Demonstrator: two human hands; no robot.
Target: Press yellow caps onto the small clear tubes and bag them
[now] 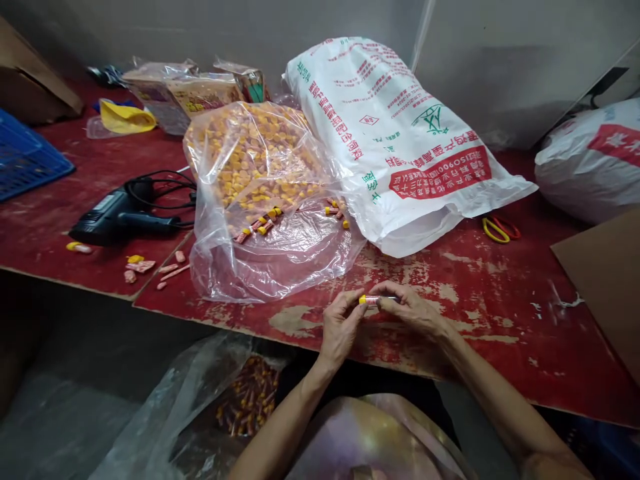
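Observation:
Between my two hands is a small tube with a yellow cap (371, 301), its side printed in pale and reddish tones. My left hand (340, 330) pinches the capped end between thumb and fingers. On the other end, my right hand (413, 312) closes its thumb and forefinger, partly hiding the tube's dark tip. Both hands are just above the table's front edge. Beyond them lies a clear plastic bag (280, 267) holding a heap of yellow-capped pieces (265, 153). In my lap area, another clear bag (165, 400) contains many similar pieces (250, 397).
A white printed sack (370, 133) lies behind the red table (320, 327). To the left are a corded heat gun (115, 213), loose wrapper scraps (143, 267) and a blue crate (30, 157). Scissors (500, 230), a second sack (590, 167) and cardboard (605, 287) are on the right.

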